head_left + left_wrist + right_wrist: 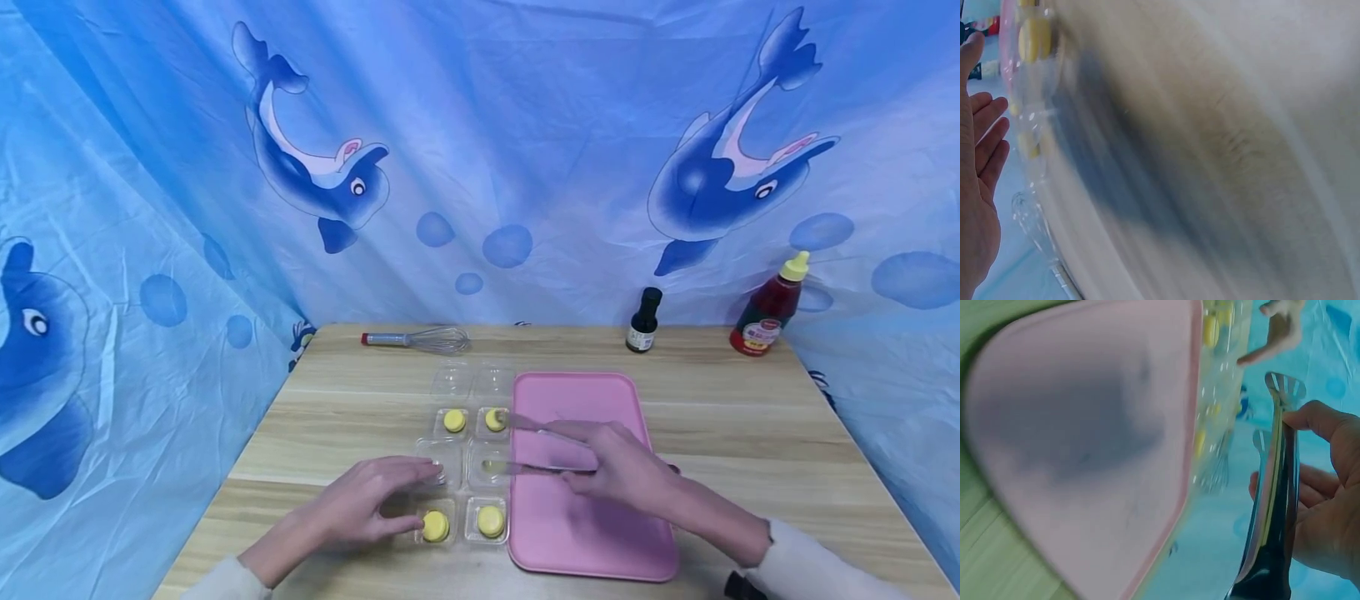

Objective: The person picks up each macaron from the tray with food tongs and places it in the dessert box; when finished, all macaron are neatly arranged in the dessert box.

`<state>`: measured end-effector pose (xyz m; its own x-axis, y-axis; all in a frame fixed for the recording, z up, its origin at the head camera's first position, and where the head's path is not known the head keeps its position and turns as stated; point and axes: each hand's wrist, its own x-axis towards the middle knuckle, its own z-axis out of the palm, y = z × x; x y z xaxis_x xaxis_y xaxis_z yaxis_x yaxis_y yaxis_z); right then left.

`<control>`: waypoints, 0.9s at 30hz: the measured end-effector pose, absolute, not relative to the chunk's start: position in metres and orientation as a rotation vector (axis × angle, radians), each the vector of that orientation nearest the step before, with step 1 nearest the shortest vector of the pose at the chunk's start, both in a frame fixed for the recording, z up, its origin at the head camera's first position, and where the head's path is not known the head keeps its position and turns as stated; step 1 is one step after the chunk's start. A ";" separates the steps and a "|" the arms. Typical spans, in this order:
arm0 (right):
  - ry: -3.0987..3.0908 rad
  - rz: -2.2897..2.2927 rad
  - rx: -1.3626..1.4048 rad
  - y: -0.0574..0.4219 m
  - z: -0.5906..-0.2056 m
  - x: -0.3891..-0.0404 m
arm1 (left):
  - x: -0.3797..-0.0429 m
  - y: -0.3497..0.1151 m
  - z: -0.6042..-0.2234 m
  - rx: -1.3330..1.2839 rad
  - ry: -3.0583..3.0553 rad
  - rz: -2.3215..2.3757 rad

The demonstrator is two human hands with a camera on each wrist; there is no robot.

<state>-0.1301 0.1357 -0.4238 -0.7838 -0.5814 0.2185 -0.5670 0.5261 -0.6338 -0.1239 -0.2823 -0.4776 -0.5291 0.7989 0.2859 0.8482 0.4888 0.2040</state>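
My right hand (622,467) grips a pair of metal tongs (1282,487) above the pink tray (577,542). The spread tong tips point left over the clear plastic boxes, one overlapping a yellow macaron (493,420) in the head view, with nothing between them. My left hand (367,500) is held with its fingers loosely extended at the left side of the boxes. Its thumb tip is right by the front-left macaron (435,527); the fingertips are at an opened lid (441,462). Two more macarons, back left (454,421) and front right (491,522), sit in box bases.
Behind the boxes, a whisk (420,339) lies near the table's back edge. A small dark bottle (642,321) and a red sauce bottle (768,308) stand at the back right. A blue dolphin-print curtain (525,167) surrounds the wooden table (750,433).
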 end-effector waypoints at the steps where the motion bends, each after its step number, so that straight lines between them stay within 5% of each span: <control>1: 2.745 -1.149 -0.976 0.142 -0.424 -0.131 | -0.126 -0.282 -0.476 -1.429 -2.567 -0.485; 15: 3.034 -1.125 -0.191 0.242 -0.448 -0.149 | -0.154 -0.284 -0.453 -1.277 -2.544 -0.483; 27: 3.095 -1.045 0.048 0.285 -0.470 -0.148 | -0.187 -0.287 -0.454 -1.135 -2.606 -0.509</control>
<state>-0.1478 0.2849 -0.4698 -0.9917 0.0679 0.1095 -0.0124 0.7957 -0.6056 -0.1867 -0.2871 -0.4540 -0.6637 0.6538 0.3634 0.7424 0.6349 0.2139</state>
